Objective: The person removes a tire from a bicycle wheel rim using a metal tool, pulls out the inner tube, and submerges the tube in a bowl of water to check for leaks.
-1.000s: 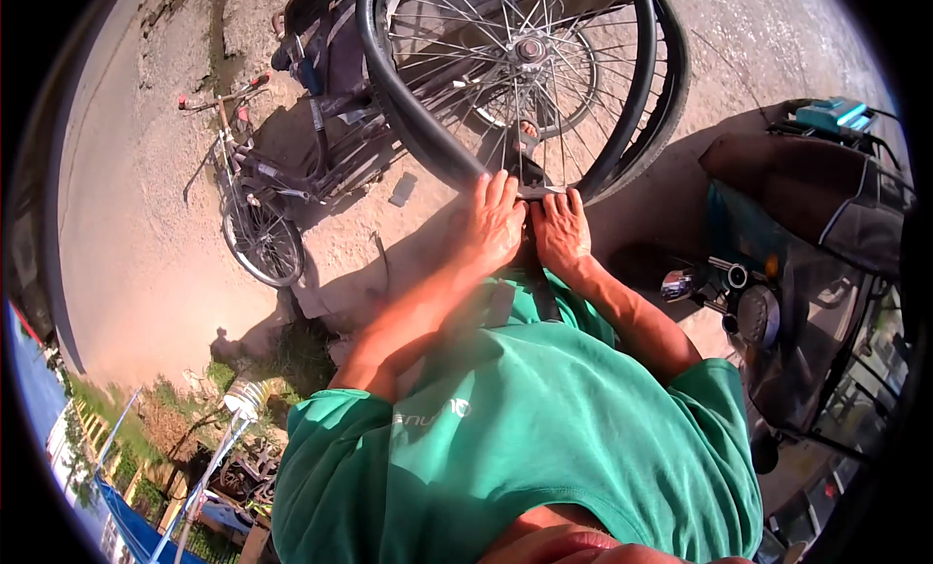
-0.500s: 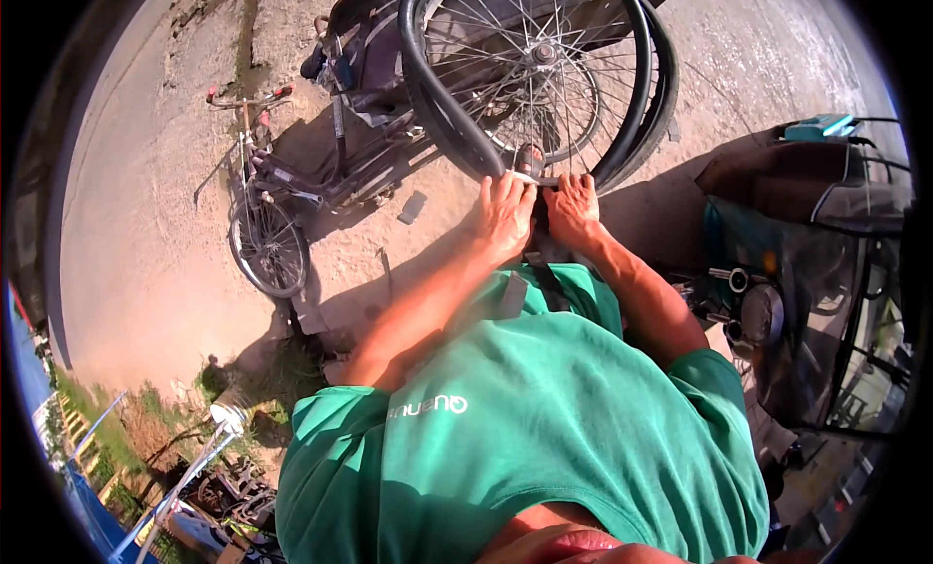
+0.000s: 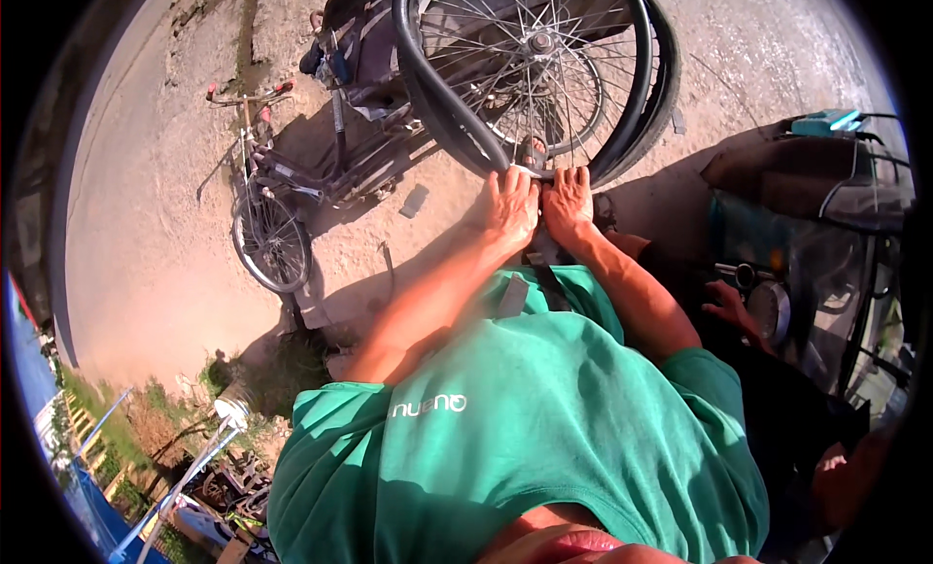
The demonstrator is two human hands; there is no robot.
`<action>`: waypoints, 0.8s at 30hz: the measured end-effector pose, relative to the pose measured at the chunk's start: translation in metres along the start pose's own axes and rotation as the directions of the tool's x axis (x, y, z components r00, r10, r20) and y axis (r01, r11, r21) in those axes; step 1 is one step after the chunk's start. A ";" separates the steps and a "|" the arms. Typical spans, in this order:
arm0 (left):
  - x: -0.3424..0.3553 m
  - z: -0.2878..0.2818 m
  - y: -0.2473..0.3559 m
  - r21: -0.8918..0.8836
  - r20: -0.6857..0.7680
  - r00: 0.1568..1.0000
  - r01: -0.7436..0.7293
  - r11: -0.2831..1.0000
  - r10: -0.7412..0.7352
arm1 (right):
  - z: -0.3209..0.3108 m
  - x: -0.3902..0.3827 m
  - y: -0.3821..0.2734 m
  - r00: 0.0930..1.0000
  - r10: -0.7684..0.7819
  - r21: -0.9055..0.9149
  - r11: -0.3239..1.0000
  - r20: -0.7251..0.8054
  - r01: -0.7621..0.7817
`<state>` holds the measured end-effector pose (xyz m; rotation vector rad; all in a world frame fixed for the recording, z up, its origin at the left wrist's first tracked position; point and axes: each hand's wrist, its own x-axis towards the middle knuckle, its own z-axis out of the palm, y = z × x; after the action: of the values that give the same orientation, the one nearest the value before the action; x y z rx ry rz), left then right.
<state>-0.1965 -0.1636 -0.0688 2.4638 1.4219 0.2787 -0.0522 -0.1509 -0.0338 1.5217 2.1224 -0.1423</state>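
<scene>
A large spoked wheel (image 3: 518, 88) stands in front of me, mounted on a tipped cargo tricycle. A black inner tube (image 3: 428, 73) loops along its left side, and a black tire (image 3: 669, 98) hangs loose on the right. At the wheel's near edge, my left hand (image 3: 512, 209) and my right hand (image 3: 569, 203) sit close together, fingers curled over the rim. A short pale stretch of rim shows between them. My fingertips partly hide how tube and tire lie there. A sandaled foot (image 3: 534, 151) shows behind the spokes.
The tricycle's front wheel (image 3: 271, 241) and handlebar (image 3: 251, 100) lie to the left on the dusty ground. A flat grey piece (image 3: 414, 201) lies near the frame. At right, another person's hand (image 3: 734, 309) is beside a parked vehicle with a dark cover (image 3: 758, 175).
Another person has come into view at my right, between me and the parked vehicle. My hands have stayed on the rim, shifting only slightly.
</scene>
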 end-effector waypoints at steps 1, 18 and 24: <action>0.004 -0.001 0.002 0.040 0.075 0.997 0.012 0.999 -0.015 | 0.002 0.001 0.002 1.000 0.013 -0.002 1.000 -0.020 -0.013; 0.025 -0.013 -0.016 -0.175 -0.173 0.981 -0.119 0.977 0.088 | -0.012 -0.008 0.047 0.912 -0.170 0.251 0.928 -0.374 0.276; 0.024 0.001 -0.032 -0.234 0.007 0.998 -0.054 0.971 0.058 | -0.017 0.000 0.050 0.960 -0.221 0.359 0.894 -0.171 0.270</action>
<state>-0.2104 -0.1278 -0.0794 2.3108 1.2374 0.4159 -0.0130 -0.1265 -0.0084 1.4886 2.4949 -0.5942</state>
